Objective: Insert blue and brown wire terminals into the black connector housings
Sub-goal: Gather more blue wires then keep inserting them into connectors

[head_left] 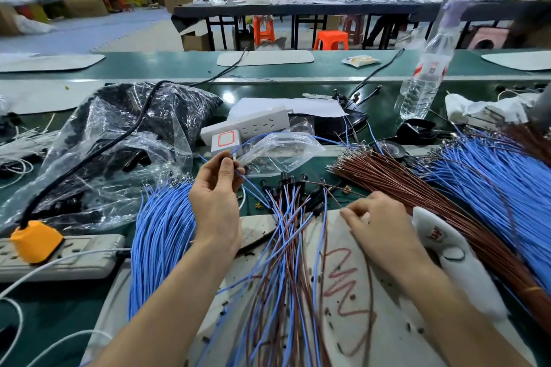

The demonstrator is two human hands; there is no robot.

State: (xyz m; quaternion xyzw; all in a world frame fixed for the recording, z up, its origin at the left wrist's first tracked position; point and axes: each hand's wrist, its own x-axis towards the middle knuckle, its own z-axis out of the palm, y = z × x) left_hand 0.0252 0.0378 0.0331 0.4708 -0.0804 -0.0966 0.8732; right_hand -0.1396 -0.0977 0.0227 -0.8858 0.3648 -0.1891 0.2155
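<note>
My left hand (216, 194) is raised over the bench and pinches a small black connector housing (224, 160) with a blue wire (253, 186) trailing from it. My right hand (377, 219) hovers low on the white mat, fingers curled at a thin brown wire (334, 185) near the brown wire bundle (417, 197); the grip is not plain. Finished assemblies (293, 188) with black housings and blue and brown wires lie between my hands. Loose blue wire bundles lie at the left (161, 235) and the right (492, 182).
A clear plastic bag of black housings (119, 140) lies at the left. A power strip with an orange plug (37, 243) sits at the near left. A white power strip (250, 125), a water bottle (423, 80) and a white pouch (453, 250) surround the work area.
</note>
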